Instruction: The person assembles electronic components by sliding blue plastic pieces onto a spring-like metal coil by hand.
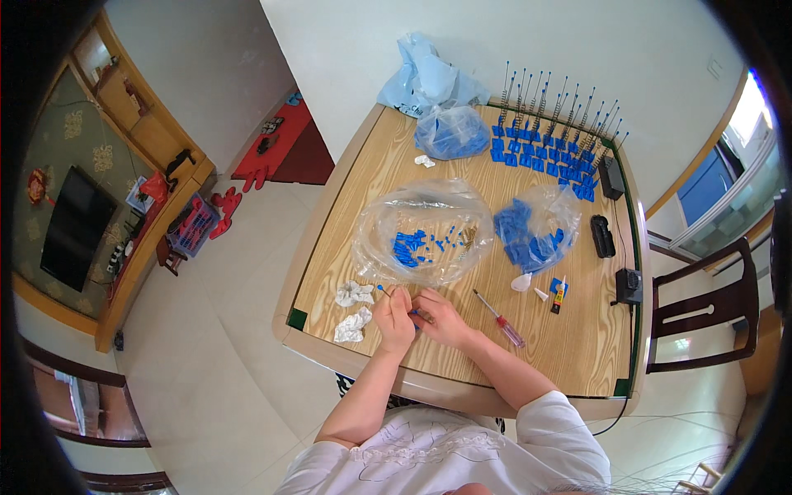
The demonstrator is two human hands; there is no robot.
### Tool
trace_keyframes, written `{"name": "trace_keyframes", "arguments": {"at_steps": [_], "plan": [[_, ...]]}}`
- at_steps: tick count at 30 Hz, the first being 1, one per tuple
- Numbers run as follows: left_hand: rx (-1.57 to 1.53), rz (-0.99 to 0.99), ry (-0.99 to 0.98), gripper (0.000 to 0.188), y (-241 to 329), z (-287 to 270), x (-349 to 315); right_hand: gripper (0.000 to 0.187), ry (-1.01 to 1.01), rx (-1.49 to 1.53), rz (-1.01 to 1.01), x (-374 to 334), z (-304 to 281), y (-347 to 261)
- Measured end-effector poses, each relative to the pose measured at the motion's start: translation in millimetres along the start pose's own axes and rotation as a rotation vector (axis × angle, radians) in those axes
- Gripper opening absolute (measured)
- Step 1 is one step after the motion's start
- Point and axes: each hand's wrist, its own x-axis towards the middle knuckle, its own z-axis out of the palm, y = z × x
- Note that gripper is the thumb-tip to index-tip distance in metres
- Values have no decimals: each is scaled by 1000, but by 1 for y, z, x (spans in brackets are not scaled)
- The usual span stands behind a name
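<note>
Nearest, the left hand (393, 318) and right hand (441, 318) met at the table's (577, 346) near edge, both pinching a small blue part (418, 318) between their fingertips. Just right lay a screwdriver (498, 318); left, crumpled tissues (353, 309). Beyond sat an open clear bag (422, 231) of blue pieces, and farthest, rows of finished springs (553, 124).

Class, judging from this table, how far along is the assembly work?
Done: rows of blue pieces with upright springs stand at the table's far edge. In hand: the left hand and right hand pinch one small blue part together. Left: loose blue parts in the open clear bag and a second bag.
</note>
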Motion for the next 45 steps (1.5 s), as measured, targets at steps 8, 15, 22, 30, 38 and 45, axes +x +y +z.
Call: {"name": "trace_keyframes", "arguments": {"at_steps": [8,15,22,30,38,45], "plan": [[5,6,2,36,1,0,0,19,-6,2,5,0,-1,-1],[-17,9,-7,36,1,1,0,18,-3,-1,12,1,-2,-3],[-11,13,-13,35,0,0,0,18,-9,1,14,1,-1,-1],[-1,11,-8,34,-2,0,0,18,2,14,3,0,0,1],[-35,-11,4,35,1,-1,0,16,-9,4,0,1,0,1],[23,24,11,35,2,-1,0,16,-12,8,-12,1,0,0]]}}
